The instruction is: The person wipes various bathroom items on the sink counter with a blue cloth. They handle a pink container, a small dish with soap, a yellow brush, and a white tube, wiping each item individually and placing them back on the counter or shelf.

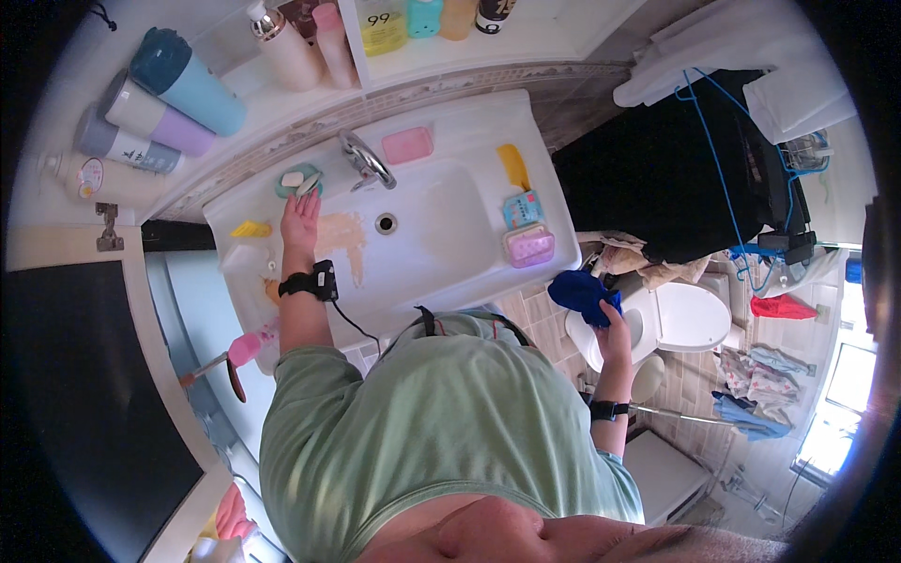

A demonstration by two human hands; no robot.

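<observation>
Beside the white ceramic sink, a bunched dark-blue cloth hangs in the right hand, fingers closed on it.
A slack grip could drop the cloth onto the nearby white toilet; farther off, a careless nudge could tip the slim pale piece from the oval teal dish. The left arm stretches forward, left hand at that piece, fingers together; whether they clamp it, I cannot tell.

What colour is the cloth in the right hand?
The cloth is deep blue, head view.
</observation>
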